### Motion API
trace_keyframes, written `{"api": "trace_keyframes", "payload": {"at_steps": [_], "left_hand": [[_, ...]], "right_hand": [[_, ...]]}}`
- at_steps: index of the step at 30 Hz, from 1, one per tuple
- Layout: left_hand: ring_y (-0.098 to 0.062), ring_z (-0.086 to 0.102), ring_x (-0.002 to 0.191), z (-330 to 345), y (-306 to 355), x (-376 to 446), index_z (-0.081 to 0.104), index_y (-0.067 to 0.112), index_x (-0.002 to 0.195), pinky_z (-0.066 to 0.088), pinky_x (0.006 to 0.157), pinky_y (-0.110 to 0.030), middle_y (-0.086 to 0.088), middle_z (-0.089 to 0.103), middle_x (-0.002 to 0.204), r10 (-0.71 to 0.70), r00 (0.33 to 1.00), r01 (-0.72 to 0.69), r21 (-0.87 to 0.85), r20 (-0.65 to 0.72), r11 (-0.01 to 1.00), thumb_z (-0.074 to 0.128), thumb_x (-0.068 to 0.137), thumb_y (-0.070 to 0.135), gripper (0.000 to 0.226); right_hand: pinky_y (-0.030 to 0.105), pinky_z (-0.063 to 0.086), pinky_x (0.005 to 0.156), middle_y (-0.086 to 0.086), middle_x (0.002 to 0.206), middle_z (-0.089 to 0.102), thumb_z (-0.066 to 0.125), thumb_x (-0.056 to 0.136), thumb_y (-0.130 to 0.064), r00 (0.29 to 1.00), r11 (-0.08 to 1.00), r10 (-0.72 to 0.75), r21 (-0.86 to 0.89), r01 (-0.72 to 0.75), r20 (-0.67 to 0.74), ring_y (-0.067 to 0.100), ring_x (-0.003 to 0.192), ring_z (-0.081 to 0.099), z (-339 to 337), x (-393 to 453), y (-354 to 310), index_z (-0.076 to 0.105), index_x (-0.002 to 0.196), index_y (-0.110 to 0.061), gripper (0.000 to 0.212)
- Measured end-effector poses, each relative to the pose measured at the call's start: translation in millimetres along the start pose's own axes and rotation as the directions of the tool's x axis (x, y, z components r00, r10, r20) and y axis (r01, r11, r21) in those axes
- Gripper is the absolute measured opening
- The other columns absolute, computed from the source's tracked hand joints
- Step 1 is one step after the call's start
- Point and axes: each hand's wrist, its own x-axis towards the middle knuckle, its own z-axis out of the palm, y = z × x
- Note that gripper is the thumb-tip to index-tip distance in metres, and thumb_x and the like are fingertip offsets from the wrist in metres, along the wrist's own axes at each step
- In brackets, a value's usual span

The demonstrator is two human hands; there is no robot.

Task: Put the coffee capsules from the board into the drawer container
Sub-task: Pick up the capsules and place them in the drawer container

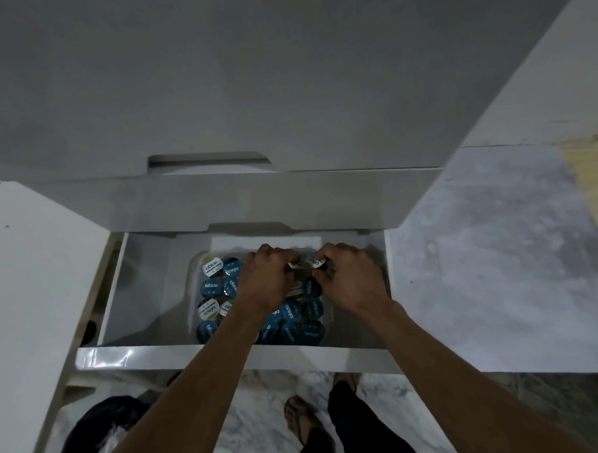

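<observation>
head view: both hands down in the open drawer (pixel 207 355)
left grip (pixel 266 282): curled round a white-lid capsule (pixel 294 264)
right grip (pixel 348 277): pinching another capsule (pixel 313 262)
container (pixel 198 263): right under both grips, mostly full of capsules
spare room: looks like between the grips, far side
nearer hand: about even

A single head-worn wide-angle view looks steeply down from above and close by, facing the white cabinet front; the open drawer (pixel 234 356) sits at centre, the marble floor (pixel 497 252) and the person's feet fill the lower edge.
</observation>
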Motion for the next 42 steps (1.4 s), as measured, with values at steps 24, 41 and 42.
{"api": "trace_keyframes", "payload": {"at_steps": [24, 41, 42], "left_hand": [[-0.029, 0.058, 0.095, 8.0, -3.4, 2.5, 0.070, 0.007, 0.098, 0.047, 0.089, -0.039, -0.013, 0.069, 0.098, 0.094, 0.995, -0.095, 0.044, 0.013, 0.995, 0.056, 0.087, 0.000, 0.019], [-0.021, 0.060, 0.085, 14.2, -17.3, 1.9, 0.070, 0.003, 0.083, 0.052, 0.075, -0.033, -0.010, 0.061, 0.101, 0.100, 0.995, -0.099, -0.024, 0.026, 0.995, 0.055, 0.088, -0.002, 0.016], [-0.020, 0.060, 0.086, 15.1, -17.9, 2.2, 0.071, 0.003, 0.082, 0.052, 0.075, -0.033, -0.009, 0.061, 0.099, 0.092, 0.996, -0.091, -0.038, 0.022, 0.995, 0.056, 0.088, 0.000, 0.016]], "right_hand": [[0.031, 0.043, 0.063, 0.004, 0.111, 0.056, 0.053, 0.092, -0.017, 0.982, 0.948, -0.138, -0.269, 0.168, 0.130, 0.023, 0.104, 0.053, 7.4, 15.8, 0.7, 0.067, 0.109, -0.016, 0.022], [0.035, 0.049, 0.071, 0.005, 0.119, 0.057, 0.064, 0.084, -0.020, 0.961, 0.920, -0.168, -0.314, 0.232, 0.220, 0.025, 0.111, 0.046, 13.8, 6.9, -5.7, 0.066, 0.116, -0.015, 0.032], [0.035, 0.049, 0.072, 0.004, 0.121, 0.057, 0.065, 0.084, -0.021, 0.961, 0.920, -0.165, -0.316, 0.231, 0.221, 0.025, 0.112, 0.046, 13.9, 6.8, -5.0, 0.065, 0.118, -0.016, 0.034]]}}
